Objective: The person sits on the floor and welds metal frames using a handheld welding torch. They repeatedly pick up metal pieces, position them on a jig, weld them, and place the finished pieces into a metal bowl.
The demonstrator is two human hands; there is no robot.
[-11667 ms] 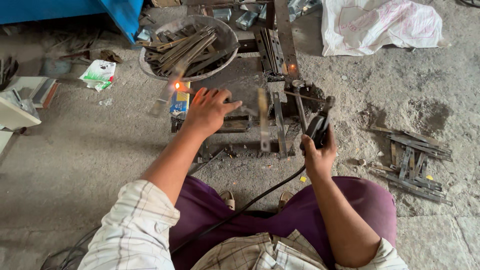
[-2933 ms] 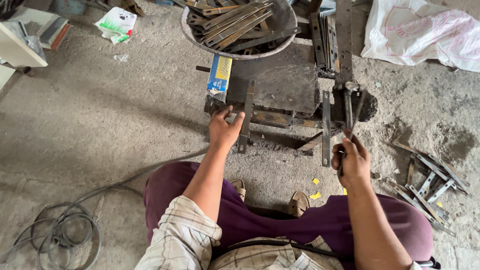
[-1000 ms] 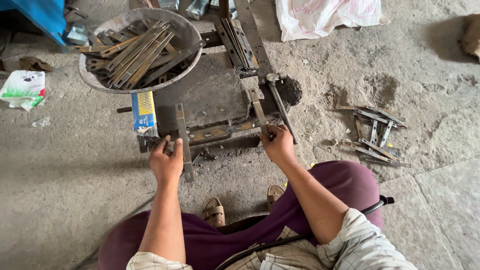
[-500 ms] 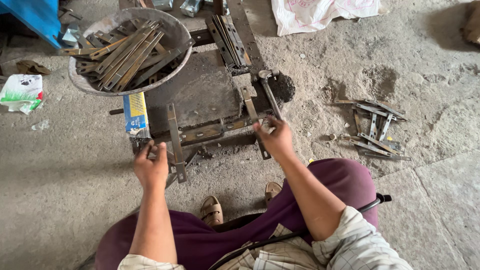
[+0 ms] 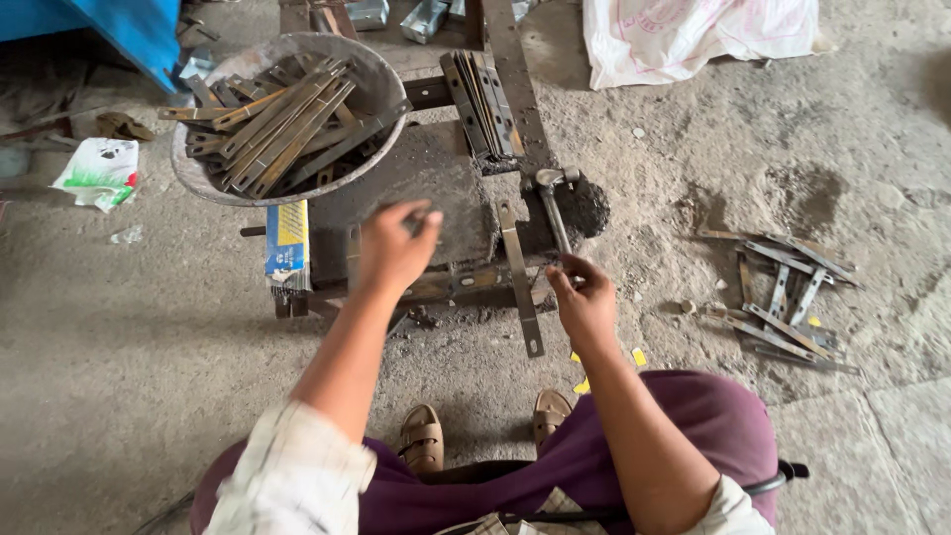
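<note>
Your left hand (image 5: 394, 248) hovers loose-fingered, blurred, above metal strip (image 5: 354, 260) on jig (image 5: 436, 287); grip unclear. Your right hand (image 5: 584, 297) pinches hammer (image 5: 553, 203) handle end. Risk: weak pinch lets hammer twist, strike fingers; upright strip (image 5: 520, 277) may slide off.

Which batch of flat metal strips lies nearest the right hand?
The loose pile on the floor, just off the right hand. The strips in the round pan and the stack on the frame lie farther away.
</note>
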